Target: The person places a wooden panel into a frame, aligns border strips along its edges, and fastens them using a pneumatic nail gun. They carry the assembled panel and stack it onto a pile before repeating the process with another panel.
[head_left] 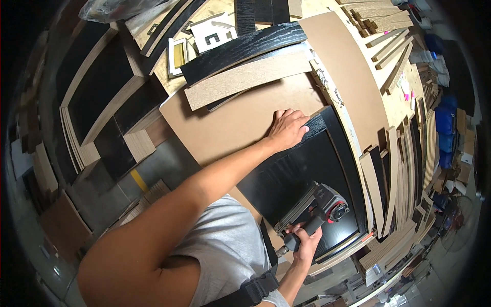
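Observation:
My right hand (306,243) is wrapped around the handle of a dark grey nail gun (328,200), held above a black panel (279,176). Along the panel's far end runs a black wood-grained strip (316,126). My left hand (287,132) grips this strip, thumb on its top and fingers curled over the far edge. A black side strip (341,148) borders the panel on the right. The nail gun's front end points toward the lower left, and I cannot tell whether it touches the panel.
Beneath the panel lies a brown board (225,135) on the workbench. Beyond my left hand rest a bare wooden strip (250,77) and a black grained strip (245,51). Several wooden strips (404,158) stand at the right. Black-faced frames (97,87) are stacked at the left.

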`<state>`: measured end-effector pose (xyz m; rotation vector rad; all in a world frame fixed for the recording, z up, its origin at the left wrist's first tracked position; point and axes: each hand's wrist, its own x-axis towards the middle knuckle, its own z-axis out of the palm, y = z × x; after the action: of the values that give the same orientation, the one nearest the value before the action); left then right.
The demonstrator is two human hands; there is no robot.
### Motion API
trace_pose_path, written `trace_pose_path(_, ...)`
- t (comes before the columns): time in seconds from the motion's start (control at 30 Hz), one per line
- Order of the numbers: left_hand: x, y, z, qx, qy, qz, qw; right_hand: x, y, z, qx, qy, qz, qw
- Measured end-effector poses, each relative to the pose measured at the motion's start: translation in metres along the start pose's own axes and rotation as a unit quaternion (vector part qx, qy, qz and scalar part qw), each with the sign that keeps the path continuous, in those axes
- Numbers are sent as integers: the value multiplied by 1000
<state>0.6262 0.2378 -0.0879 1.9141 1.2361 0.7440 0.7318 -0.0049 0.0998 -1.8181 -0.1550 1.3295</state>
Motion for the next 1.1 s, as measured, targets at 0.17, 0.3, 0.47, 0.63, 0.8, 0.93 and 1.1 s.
trace_pose_path(0.17,0,-2,-1,5,4,-4,1000,18,-19,4,7,-26,-3,1000)
trace_pose_path(0.3,-1,-6,-1,10,3,-16,1000,36,-40,18,37,-55,-20,998)
trace_pose_path(0.47,3,-1,0,4,-2,-17,1000,40,-52,21,32,-53,-32,998)
trace_pose_path(0.63,11,4,-7,-9,-62,-77,995,18,-37,19,-62,-17,-40,997)
trace_pose_path(0.8,-65,66,-59,-355,-189,-44,915,-9,-22,28,-229,12,-135,964)
trace_pose_path(0.93,-121,117,-62,-616,-279,-101,730,-20,-13,45,-246,25,-204,947)
trace_pose_path(1.1,-110,114,-92,-555,-345,-72,753,-38,3,37,-207,39,-195,958)
